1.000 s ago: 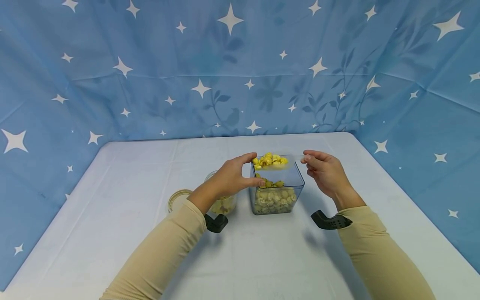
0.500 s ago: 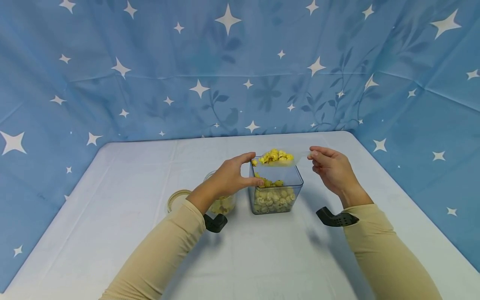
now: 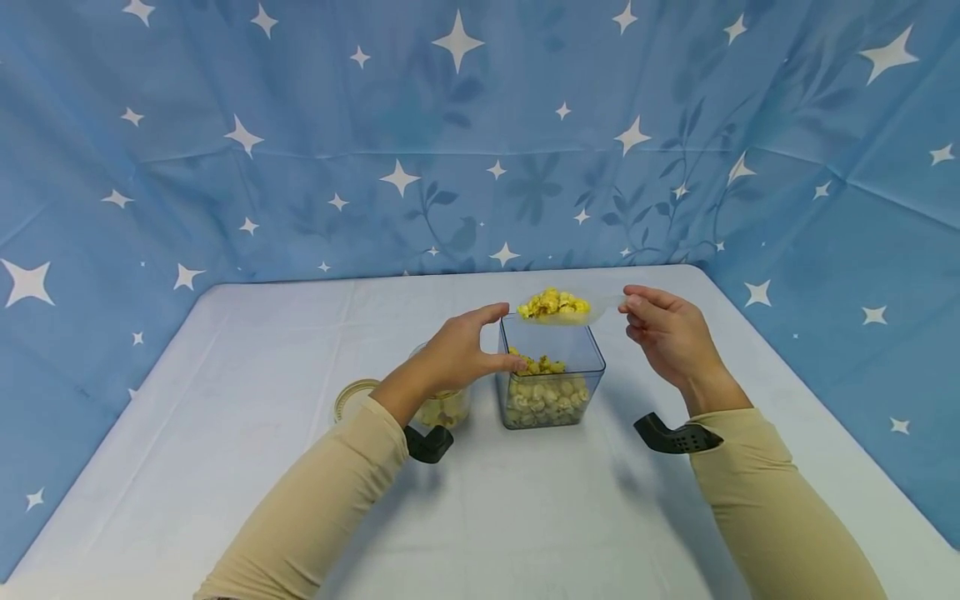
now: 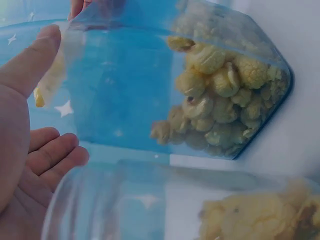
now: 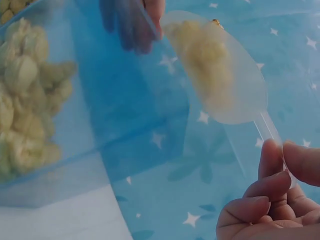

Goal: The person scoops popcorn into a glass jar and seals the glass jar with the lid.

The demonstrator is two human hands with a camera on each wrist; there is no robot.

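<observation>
My left hand (image 3: 463, 354) spans the left side of a clear square plastic container (image 3: 566, 346), its thumb on the near rim and its fingers at the far left corner. Popcorn (image 4: 215, 95) fills the container's lower part. With thumb and fingers, my right hand (image 3: 666, 337) pinches the thin handle of a translucent scoop (image 5: 250, 95). The scoop hangs over the container's far rim, nearly level, loaded with yellow popcorn (image 3: 555, 304). In the left wrist view, the loaded scoop shows only partly behind the thumb.
A clear round jar (image 4: 140, 200) with popcorn in it stands left of the container, partly hidden by the left forearm. Beside it lies a gold-rimmed round lid (image 3: 352, 397). A blue star-patterned curtain (image 3: 337, 125) hangs behind the white table (image 3: 255, 358).
The right hand has moved up and to the right, lifting the loaded scoop from the container's opening to above its rim. The left hand has stayed at the container.
</observation>
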